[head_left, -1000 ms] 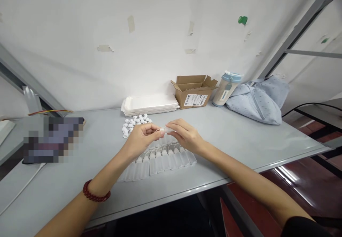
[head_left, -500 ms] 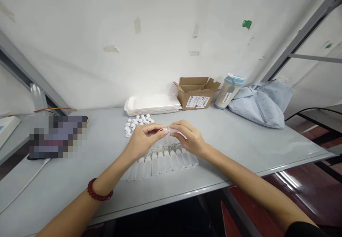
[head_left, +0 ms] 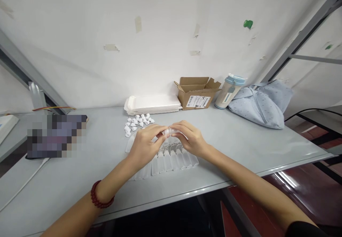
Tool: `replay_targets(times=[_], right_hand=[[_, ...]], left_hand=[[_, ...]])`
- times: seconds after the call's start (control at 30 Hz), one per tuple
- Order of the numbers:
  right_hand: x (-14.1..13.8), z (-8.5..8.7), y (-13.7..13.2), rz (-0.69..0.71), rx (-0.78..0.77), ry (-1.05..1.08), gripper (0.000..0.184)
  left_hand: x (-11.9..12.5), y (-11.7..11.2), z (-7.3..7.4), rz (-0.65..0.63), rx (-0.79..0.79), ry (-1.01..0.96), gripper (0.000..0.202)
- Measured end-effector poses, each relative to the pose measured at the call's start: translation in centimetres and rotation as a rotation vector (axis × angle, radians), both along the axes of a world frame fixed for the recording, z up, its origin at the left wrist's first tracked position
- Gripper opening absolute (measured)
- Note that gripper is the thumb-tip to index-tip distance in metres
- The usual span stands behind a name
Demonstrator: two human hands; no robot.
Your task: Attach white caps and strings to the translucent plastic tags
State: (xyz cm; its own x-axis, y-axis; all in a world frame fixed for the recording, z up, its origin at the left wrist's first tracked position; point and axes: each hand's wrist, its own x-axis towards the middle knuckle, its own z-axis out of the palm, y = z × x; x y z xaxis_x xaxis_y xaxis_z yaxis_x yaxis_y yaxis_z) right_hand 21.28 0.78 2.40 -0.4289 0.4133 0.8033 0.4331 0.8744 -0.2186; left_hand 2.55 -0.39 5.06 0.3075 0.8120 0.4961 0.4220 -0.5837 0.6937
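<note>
Over the middle of the table my two hands meet at a small translucent plastic bottle [head_left: 175, 131], held nearly level. My left hand [head_left: 145, 142] is closed, its thumb and fingertips pinching the neck end, where a cap appears to sit. Closed as well, my right hand [head_left: 193, 139] grips the body, hiding much of it. Below them lie rows of similar translucent bottles [head_left: 175, 161] with loop strings at their necks, partly covered by my left hand and forearm. A pile of small white caps [head_left: 139, 120] rests just behind my left hand.
At the wall stand a stack of white trays or boxes [head_left: 153, 104], an open cardboard box [head_left: 197, 93], a blue-lidded tumbler [head_left: 228, 91] and a light blue cloth bag [head_left: 260, 107]. A blurred phone-like device [head_left: 58, 135] with a white cable lies left. The table's front edge [head_left: 187, 195] runs below.
My left hand has turned, its fingers now over the top of the bottle's neck end and its thumb lower. My right hand stays almost in place with the bottle.
</note>
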Motion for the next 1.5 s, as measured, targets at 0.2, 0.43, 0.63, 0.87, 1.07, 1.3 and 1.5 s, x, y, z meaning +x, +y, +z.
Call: replay_targets(times=[0.2,0.43,0.63,0.87,1.07,1.3,1.5], right_hand=[[-0.01,0.15,0.16,0.012,0.005,0.015,0.022],[-0.01,0.04,0.16,0.025,0.043,0.004,0.024],[-0.06,0.11,0.12,0.025,0.033,0.027,0.025],[-0.11,0.31,0.01,0.024,0.133,0.013,0.027],[-0.02,0.26,0.07,0.028,0.107,0.021,0.028],[-0.03,0.19,0.16,0.028,0.118,0.026,0.027],[-0.03,0.24,0.03,0.029,0.105,0.005,0.022]], left_hand=[[-0.03,0.31,0.66,-0.045,-0.355,-0.091,0.030],[-0.07,0.45,0.33,-0.084,-0.331,-0.034,0.025],[0.12,0.19,-0.01,-0.046,-0.223,-0.114,0.025],[-0.09,0.27,0.80,-0.105,-0.467,-0.062,0.044],[-0.13,0.03,0.62,-0.092,-0.292,-0.046,0.019],[-0.42,0.25,0.59,-0.100,-0.338,-0.012,0.032],[-0.28,0.04,0.79,-0.106,-0.249,0.034,0.031]])
